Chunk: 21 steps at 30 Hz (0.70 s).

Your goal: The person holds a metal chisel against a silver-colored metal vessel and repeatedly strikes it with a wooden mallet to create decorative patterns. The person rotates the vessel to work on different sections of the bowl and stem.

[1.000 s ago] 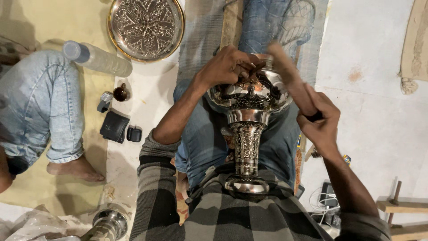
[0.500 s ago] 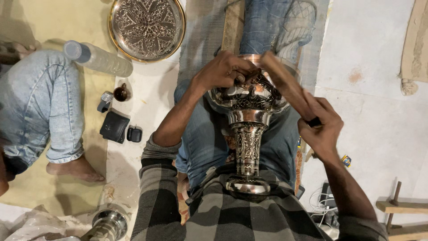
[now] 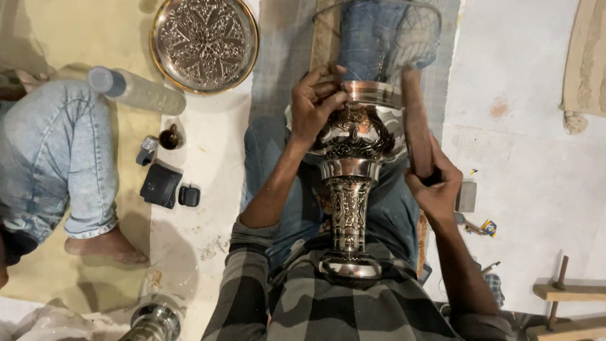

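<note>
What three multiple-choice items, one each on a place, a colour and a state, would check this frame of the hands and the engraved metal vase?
1. Where does the round engraved tray lie?
A. on the floor, up and to the left of the vase
B. on the person's lap
C. inside the vase

2. What colour is the shirt?
A. plain red
B. grey and black check
C. yellow

3. What does the right hand hold?
A. nothing
B. the plastic bottle
C. a wooden stick

Answers: 1 A, the tray rests flat by the bottle; 2 B, the checks show at the bottom; 3 C, the fingers wrap the stick, while the left hand grips the vase's bowl.
</note>
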Each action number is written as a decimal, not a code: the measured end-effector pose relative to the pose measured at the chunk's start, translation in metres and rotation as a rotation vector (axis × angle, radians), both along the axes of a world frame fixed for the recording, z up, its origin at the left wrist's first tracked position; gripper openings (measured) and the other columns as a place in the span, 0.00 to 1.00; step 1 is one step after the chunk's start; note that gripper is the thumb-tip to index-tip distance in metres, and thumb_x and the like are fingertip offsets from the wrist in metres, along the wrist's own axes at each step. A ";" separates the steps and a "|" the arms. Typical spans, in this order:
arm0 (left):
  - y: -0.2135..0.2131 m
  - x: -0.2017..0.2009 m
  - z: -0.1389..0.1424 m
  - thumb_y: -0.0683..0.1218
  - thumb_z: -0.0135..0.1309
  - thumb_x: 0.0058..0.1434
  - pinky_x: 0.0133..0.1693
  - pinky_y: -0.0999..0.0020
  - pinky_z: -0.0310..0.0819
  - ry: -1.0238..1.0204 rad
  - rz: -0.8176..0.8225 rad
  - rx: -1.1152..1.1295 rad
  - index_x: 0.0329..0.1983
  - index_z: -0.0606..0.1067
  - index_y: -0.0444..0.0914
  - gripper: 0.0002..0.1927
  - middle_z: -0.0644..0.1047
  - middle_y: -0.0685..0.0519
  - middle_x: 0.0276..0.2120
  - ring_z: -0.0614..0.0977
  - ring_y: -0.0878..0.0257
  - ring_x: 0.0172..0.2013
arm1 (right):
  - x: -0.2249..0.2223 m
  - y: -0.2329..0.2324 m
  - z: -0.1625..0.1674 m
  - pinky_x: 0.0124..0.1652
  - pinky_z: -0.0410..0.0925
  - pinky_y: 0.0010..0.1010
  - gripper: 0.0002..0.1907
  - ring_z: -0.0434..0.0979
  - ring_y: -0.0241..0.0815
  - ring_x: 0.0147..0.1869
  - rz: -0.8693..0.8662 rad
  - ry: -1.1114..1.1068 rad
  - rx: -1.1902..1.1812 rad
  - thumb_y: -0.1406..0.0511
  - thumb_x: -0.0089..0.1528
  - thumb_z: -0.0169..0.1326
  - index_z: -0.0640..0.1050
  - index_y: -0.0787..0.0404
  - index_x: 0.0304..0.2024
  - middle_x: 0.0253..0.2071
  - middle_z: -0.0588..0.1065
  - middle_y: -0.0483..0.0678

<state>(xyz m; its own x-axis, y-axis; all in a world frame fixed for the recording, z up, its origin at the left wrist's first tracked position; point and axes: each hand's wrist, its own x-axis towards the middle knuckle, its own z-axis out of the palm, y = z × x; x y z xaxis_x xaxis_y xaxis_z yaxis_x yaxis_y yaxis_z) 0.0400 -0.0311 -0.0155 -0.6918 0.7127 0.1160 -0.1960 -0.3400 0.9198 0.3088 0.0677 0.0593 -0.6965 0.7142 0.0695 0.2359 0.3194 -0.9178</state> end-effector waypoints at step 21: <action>0.006 -0.008 0.024 0.30 0.54 0.60 0.37 0.67 0.87 0.654 -0.165 -0.242 0.56 0.78 0.36 0.21 0.86 0.43 0.39 0.90 0.56 0.37 | -0.050 0.102 0.073 0.32 0.62 0.24 0.30 0.70 0.32 0.32 0.281 -0.258 0.277 0.76 0.54 0.56 0.81 0.64 0.60 0.36 0.75 0.45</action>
